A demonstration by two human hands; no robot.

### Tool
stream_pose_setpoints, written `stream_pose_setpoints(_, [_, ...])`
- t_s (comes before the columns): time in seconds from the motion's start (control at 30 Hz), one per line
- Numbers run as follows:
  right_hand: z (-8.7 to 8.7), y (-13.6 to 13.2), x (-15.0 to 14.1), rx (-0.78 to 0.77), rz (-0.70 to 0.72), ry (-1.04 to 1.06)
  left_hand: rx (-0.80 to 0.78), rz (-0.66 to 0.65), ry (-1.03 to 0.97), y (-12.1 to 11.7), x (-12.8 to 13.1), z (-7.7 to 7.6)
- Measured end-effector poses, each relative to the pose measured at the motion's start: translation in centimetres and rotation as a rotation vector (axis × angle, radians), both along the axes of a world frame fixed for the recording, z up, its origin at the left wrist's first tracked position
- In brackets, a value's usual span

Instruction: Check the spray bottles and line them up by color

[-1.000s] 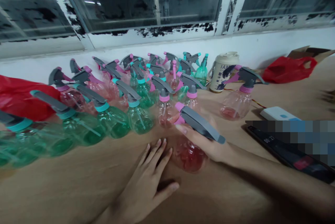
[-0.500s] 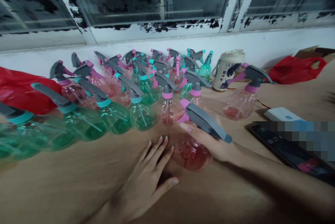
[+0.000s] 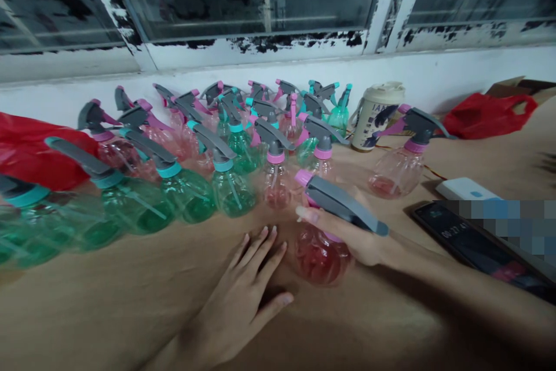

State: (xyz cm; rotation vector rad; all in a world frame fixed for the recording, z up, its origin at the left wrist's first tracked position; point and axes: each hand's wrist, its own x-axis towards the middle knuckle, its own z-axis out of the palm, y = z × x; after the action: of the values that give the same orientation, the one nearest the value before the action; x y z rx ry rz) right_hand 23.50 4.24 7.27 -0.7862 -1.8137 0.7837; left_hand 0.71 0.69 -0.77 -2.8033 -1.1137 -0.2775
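Observation:
A clear pink spray bottle [image 3: 324, 258] with a grey and pink trigger head stands at the front of the table [image 3: 143, 313]. Around its neck and trigger my right hand [image 3: 347, 232] is wrapped, with the grey top above the fingers. Flat on the tabletop, just left of that bottle, lies my left hand [image 3: 247, 290], its fingers spread and holding nothing. Beyond the hands, a pink spray bottle [image 3: 277, 186] and a green spray bottle [image 3: 234, 194] stand closest.
Several green and pink spray bottles fill the left and back. A red plastic bag [image 3: 43, 151] lies at left, another red bag [image 3: 489, 116] at right. A cup [image 3: 377, 116], a pink spray bottle [image 3: 397, 171], a white box [image 3: 469, 190] and a phone [image 3: 460, 238] are on the right.
The trigger head in my right hand has tipped slightly, and my right fingers have drawn in round the trigger. My left hand stays spread on the table.

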Motion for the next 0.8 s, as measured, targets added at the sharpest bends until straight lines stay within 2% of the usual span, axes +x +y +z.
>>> stream_pose_setpoints(0.27, [-0.71, 0.35, -0.19, -0.069, 0.018, 0.08, 0.021, 0.003, -0.011, -0.02, 0.2, 0.07])
stream_pose_setpoints(0.8, [-0.71, 0.11, -0.19, -0.109, 0.018, 0.115, -0.016, 0.014, -0.01, 0.01, 0.26, 0.34])
